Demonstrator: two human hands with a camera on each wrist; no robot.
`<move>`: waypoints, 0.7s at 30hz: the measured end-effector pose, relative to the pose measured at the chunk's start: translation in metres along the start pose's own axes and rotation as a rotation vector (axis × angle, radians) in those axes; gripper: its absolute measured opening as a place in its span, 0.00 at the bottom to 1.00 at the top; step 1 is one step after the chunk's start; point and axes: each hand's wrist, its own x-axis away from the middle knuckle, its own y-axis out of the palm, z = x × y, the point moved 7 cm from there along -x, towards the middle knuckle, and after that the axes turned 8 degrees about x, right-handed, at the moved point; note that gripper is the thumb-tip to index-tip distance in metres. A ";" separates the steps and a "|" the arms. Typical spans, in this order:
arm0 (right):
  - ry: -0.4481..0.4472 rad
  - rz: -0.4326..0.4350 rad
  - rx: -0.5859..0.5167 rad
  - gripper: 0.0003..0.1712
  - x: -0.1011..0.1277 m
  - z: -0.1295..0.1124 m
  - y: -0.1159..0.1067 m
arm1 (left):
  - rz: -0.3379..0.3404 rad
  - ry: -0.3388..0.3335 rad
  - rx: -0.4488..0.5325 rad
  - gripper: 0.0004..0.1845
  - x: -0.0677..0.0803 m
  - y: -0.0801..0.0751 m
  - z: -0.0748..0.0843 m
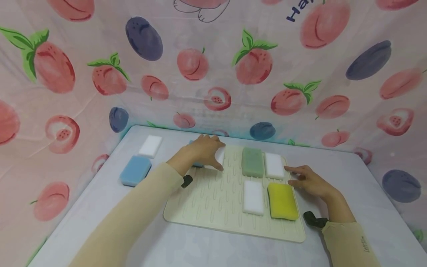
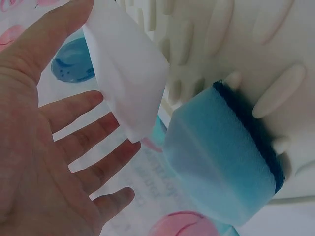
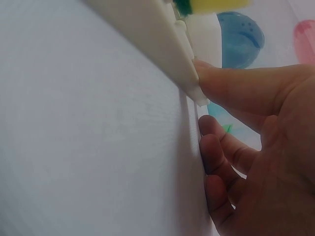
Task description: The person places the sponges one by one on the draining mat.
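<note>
My left hand (image 1: 203, 150) reaches over the back left of a cream ribbed mat (image 1: 207, 207). Its thumb and fingertips span a white sponge (image 2: 128, 69), gripping it at opposite ends, close to the mat's surface. Beside that hand a blue sponge (image 2: 216, 152) sits with its dark scouring side against the mat, mostly covered in the head view. At the mat's right edge, my right hand (image 1: 311, 181) rests with loosely bent fingers; the thumb touches the rim and the other fingers rest on the table. Near it lie a white sponge (image 1: 274, 165) and a yellow sponge (image 1: 282, 201).
A green sponge (image 1: 252, 162) and another white block (image 1: 253, 197) lie on the mat's right half. Off the mat, on the left of the white table (image 1: 140, 226), are a blue sponge (image 1: 135, 170) and a white one (image 1: 151, 146). Fruit-printed cloth (image 1: 213, 74) hangs behind.
</note>
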 end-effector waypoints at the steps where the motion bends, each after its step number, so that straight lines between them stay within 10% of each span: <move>1: -0.002 0.000 -0.002 0.40 0.000 0.000 0.000 | -0.001 0.000 -0.002 0.52 -0.001 0.001 0.000; 21: 0.002 0.002 -0.013 0.39 0.003 -0.002 0.000 | -0.019 -0.041 0.016 0.52 -0.013 0.018 -0.002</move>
